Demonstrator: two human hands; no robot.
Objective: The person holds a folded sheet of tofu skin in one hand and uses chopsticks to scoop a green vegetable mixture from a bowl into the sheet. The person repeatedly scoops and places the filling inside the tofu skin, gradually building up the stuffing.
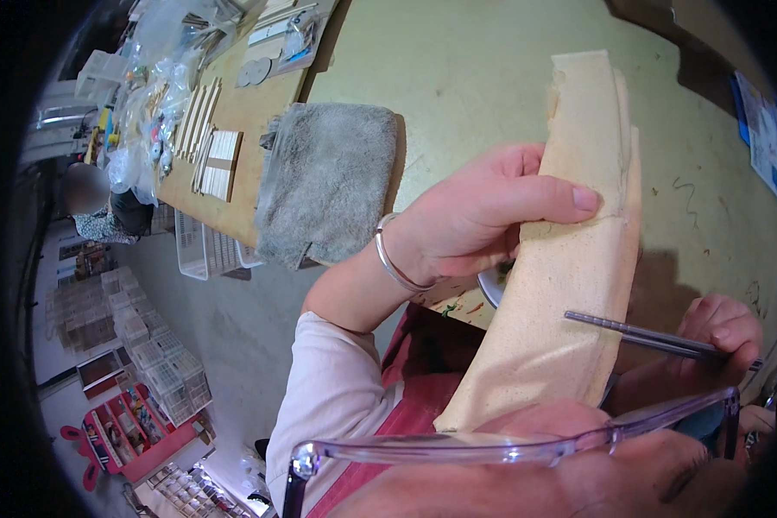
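Here, seen from above, a person holds a long, pale tan strip of foam-like material (570, 259) up in front of their body, over the edge of a yellow-green bench (457, 78). The strip runs from near the lap up and away, tilted slightly right, and its far end looks ragged and split.

The left hand (483, 216), with a silver bangle (394, 259) at the wrist, is clenched around the strip's left edge about midway up. The thumb lies flat across the front face and the fingers wrap behind, out of sight.

The right hand (721, 332) sits low at the right, just beside the strip's right edge. Its grip is closed on a thin, clear purple-tinted stick, perhaps a pen or tool (643, 334), whose tip lies against the strip's face below the left thumb.

As a judgement, the strip is held at one point only, so pressure from the tip could bend or twist it and send a mark or cut astray. The split far end might also tear further.

On the bench to the left lies a folded grey towel (328, 181), beyond it stacks of pale wooden slats (216, 160) and clear plastic bags (151, 78). The frame of the wearer's clear glasses (492, 447) crosses the bottom of the view.
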